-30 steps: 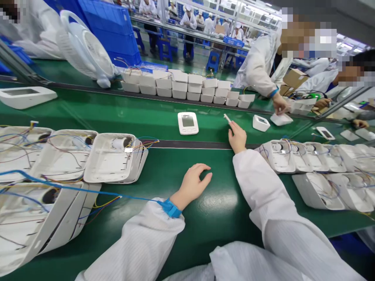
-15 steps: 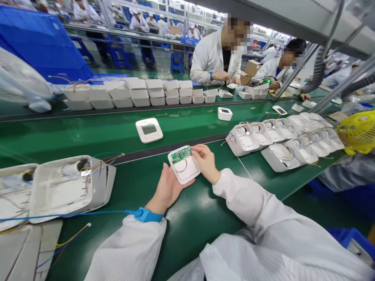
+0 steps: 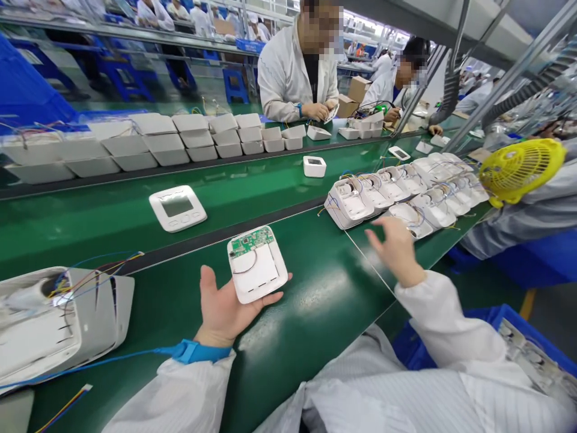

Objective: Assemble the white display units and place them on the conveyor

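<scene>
On the upturned palm of my left hand point(image 3: 225, 313) rests a white plastic cover point(image 3: 259, 273), tilted, its inner side facing me. A green circuit board point(image 3: 252, 240) lies along the cover's top edge, with a thin dark wire curving below it. My left thumb stands apart from the cover and the fingertips show past its right side. My right hand point(image 3: 396, 249) is raised in front of the nearest white housings point(image 3: 415, 218), thumb and fingers apart, nothing visible in it. Whether it touches a housing I cannot tell.
White housings point(image 3: 354, 201) with loose wires stand in rows at right, others point(image 3: 90, 325) at left. On the green belt lie a panel with a screen point(image 3: 178, 207) and a smaller unit point(image 3: 314, 166). A yellow fan point(image 3: 523, 171) and a co-worker point(image 3: 297, 72) are beyond.
My right hand has let go of the board's corner and moved right to the housings. My left hand keeps the cover, now lower and further left in view. The view has turned right.
</scene>
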The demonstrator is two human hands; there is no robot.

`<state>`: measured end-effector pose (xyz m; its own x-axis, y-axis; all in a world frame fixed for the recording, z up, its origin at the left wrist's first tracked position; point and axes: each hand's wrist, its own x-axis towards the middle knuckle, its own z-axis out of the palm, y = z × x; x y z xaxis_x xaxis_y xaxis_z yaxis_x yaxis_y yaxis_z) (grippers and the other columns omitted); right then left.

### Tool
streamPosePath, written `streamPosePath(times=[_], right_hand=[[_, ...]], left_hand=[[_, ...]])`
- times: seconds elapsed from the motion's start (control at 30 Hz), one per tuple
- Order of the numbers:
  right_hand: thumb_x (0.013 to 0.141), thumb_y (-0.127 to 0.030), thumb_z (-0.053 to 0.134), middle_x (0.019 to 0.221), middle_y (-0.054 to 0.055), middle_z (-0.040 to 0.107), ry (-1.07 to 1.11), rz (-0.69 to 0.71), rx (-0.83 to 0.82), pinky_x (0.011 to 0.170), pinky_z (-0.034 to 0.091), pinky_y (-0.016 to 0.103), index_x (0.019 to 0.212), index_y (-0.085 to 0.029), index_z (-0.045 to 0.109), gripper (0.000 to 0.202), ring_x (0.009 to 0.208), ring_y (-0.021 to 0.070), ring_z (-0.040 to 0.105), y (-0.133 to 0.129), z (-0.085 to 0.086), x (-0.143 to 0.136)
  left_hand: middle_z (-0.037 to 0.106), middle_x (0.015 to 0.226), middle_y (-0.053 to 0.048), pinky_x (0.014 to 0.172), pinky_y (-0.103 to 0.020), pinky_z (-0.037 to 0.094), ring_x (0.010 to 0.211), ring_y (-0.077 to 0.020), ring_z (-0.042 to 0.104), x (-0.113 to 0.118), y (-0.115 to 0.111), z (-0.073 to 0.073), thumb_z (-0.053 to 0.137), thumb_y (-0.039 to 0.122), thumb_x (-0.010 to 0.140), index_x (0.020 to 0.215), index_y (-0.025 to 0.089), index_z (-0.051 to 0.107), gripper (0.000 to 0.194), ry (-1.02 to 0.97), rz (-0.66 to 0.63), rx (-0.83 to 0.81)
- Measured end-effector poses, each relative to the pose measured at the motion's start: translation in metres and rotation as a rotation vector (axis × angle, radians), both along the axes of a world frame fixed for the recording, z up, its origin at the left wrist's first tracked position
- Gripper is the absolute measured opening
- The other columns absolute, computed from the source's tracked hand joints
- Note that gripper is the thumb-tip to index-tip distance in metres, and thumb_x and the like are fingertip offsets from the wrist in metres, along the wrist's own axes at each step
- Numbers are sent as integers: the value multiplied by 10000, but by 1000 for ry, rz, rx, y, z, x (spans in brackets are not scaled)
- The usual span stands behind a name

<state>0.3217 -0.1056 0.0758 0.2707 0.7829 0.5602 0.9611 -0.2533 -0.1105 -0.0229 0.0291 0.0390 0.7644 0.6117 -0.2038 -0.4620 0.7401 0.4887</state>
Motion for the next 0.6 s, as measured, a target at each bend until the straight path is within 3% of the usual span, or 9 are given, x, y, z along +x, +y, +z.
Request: streamPosePath(times=[0.07,0.13,0.23,0.33,0.43,0.53,0.6], right_hand=[[861,-339,605,1021,186,663,-97,-358,-119,831,460,434,1081,-126,636,308,998,331,593,-22,-1,42],[838,-334,626,957,176,680,-98,-510,-302,755,451,405,1017,-135,661,271,935,334,605,-38,-5,72],[854,-281,599,890,141,705,-63,-538,-422,711,436,367,960,-154,689,188,869,300,625,-49,-8,85],[856,-248,587,847,131,707,-109,-519,-408,693,428,362,945,-160,697,166,843,294,627,-58,6,69],[847,-244,610,812,114,691,-153,-344,-409,686,433,372,886,-179,679,103,807,287,618,-67,29,31],[869,-237,609,829,96,679,-81,30,-403,715,445,369,866,-203,665,66,794,254,604,-66,39,-18],[895,-188,572,829,86,664,-32,331,-453,713,435,357,856,-209,661,99,796,231,588,-55,31,-50]], left_hand=[[542,1419,-159,655,-438,588,1148,-434,611,-1,0,2,390,888,714,1489,304,373,970,-33,12,-9],[502,1459,-171,560,-359,569,1069,-402,655,-3,1,2,409,876,719,1505,291,348,981,-68,9,-7],[492,1465,-188,553,-369,567,989,-382,683,-6,2,0,434,879,704,1523,284,313,1019,-83,5,-3],[508,1446,-205,811,-568,556,1121,-428,624,-6,0,1,429,893,689,1530,250,297,1068,-38,72,-27],[525,1428,-207,1002,-649,425,1246,-434,547,0,-1,5,457,842,728,1507,222,353,1001,23,187,-39],[565,1392,-189,1034,-619,411,1252,-397,559,6,2,9,478,706,811,1458,221,438,810,65,301,-31],[586,1368,-185,1040,-597,414,1248,-377,568,7,5,10,474,642,833,1431,208,471,739,58,358,-4]])
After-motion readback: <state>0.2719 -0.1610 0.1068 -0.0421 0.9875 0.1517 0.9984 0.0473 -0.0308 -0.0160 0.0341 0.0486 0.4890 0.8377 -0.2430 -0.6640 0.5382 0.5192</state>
